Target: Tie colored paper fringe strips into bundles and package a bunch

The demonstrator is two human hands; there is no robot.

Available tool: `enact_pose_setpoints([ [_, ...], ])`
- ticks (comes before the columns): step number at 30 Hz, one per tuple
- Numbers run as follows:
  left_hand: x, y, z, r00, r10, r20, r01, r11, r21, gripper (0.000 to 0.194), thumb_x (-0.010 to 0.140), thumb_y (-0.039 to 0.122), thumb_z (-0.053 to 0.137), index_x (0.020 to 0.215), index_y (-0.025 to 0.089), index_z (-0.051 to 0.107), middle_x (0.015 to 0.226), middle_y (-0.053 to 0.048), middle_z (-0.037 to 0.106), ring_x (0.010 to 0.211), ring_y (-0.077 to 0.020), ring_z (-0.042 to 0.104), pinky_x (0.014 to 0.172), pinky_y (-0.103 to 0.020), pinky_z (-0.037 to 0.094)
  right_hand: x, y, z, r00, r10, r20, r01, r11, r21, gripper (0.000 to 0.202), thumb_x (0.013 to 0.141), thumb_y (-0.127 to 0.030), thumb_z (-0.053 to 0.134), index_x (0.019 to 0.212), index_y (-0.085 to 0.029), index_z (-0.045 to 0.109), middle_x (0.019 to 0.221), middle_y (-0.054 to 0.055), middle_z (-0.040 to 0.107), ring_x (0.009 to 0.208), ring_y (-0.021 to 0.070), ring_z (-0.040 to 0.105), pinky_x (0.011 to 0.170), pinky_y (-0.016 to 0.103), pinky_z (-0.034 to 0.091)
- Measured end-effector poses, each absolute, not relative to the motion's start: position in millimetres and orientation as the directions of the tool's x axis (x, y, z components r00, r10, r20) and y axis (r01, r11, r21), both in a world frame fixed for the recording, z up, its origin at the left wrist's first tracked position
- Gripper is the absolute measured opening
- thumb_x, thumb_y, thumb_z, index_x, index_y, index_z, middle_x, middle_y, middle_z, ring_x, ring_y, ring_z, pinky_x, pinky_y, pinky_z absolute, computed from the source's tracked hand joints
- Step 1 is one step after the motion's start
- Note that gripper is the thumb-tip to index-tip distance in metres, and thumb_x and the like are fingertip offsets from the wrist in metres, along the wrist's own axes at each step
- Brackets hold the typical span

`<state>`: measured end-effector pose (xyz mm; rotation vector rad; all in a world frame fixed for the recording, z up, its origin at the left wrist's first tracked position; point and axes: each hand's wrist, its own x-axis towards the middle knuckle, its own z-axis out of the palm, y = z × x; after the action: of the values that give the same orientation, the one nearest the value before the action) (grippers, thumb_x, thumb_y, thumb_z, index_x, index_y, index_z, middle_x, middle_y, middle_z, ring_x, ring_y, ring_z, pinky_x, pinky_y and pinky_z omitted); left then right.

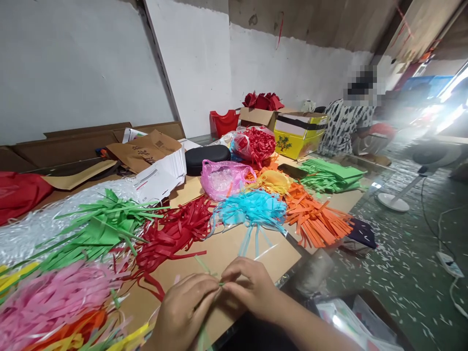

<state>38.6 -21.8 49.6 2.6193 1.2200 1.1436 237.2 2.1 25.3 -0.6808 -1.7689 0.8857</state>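
Low in the view, my left hand and my right hand meet fingertip to fingertip above the brown cardboard-covered table. Both pinch a thin green paper strip that runs up and left from between the fingers. Piles of cut paper strips lie around: green strips, red strips, light blue strips, orange strips and pink strips at the left.
A pink plastic bag, a black case, white paper stacks and cardboard boxes stand farther back. Another person sits at the table's far end. A fan stand is on the littered floor to the right.
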Motion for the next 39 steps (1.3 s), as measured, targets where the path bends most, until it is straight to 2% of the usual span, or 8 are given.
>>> enact_pose_setpoints([
  [5,39,-21,53,0.442,0.645,0.623,0.655,-0.707,0.267,0.014,0.098,0.027,0.050,0.096,0.030,0.064,0.085,0.008,0.076,0.080,-0.0075,0.073,0.079,-0.016,0.054,237,1,23,-0.342,0.764,0.546,0.034,0.591,-0.806,0.005,0.089,-0.018,0.066,0.092,-0.016,0.069,0.082,0.006,0.071,0.075,0.0140,0.064,0.069,0.021,0.052],
  [11,39,-22,51,0.447,0.655,0.609,0.663,-0.700,0.266,0.012,0.098,0.026,0.051,0.095,0.031,0.062,0.085,0.009,0.076,0.081,-0.0078,0.073,0.080,-0.017,0.053,236,0,19,-0.315,0.784,0.536,0.022,0.570,-0.821,0.006,0.086,-0.016,0.067,0.091,-0.017,0.070,0.081,0.005,0.070,0.073,0.0136,0.064,0.068,0.020,0.051],
  [15,39,-18,49,0.469,0.639,0.611,0.655,-0.715,0.244,0.016,0.099,0.029,0.047,0.093,0.030,0.062,0.081,0.008,0.076,0.077,-0.0083,0.073,0.075,-0.016,0.054,235,-3,16,-0.296,0.817,0.495,0.039,0.528,-0.848,0.008,0.082,-0.013,0.068,0.089,-0.016,0.070,0.080,0.004,0.070,0.071,0.0132,0.064,0.067,0.020,0.050],
  [22,43,-8,46,0.541,0.550,0.636,0.581,-0.791,0.189,0.019,0.101,0.029,0.044,0.096,0.029,0.063,0.084,0.004,0.076,0.076,-0.0079,0.073,0.072,-0.014,0.053,237,-7,12,-0.276,0.800,0.532,0.125,0.579,-0.806,0.012,0.083,-0.013,0.063,0.093,-0.015,0.069,0.083,0.007,0.070,0.075,0.0154,0.063,0.070,0.023,0.049],
  [30,46,-11,48,0.502,0.547,0.670,0.594,-0.781,0.193,0.018,0.100,0.025,0.045,0.097,0.028,0.063,0.083,0.006,0.077,0.078,-0.0065,0.073,0.078,-0.013,0.053,238,-8,11,-0.259,0.814,0.521,0.124,0.562,-0.817,0.009,0.084,-0.015,0.065,0.092,-0.017,0.068,0.079,0.005,0.069,0.071,0.0144,0.063,0.067,0.022,0.049],
  [39,41,-14,44,0.489,0.594,0.639,0.601,-0.760,0.247,0.013,0.095,0.024,0.053,0.096,0.030,0.065,0.083,0.006,0.077,0.080,-0.0102,0.074,0.080,-0.017,0.054,233,-11,10,-0.282,0.818,0.502,0.144,0.553,-0.821,0.009,0.089,-0.023,0.061,0.093,-0.019,0.068,0.081,0.006,0.071,0.073,0.0157,0.064,0.068,0.025,0.051],
])
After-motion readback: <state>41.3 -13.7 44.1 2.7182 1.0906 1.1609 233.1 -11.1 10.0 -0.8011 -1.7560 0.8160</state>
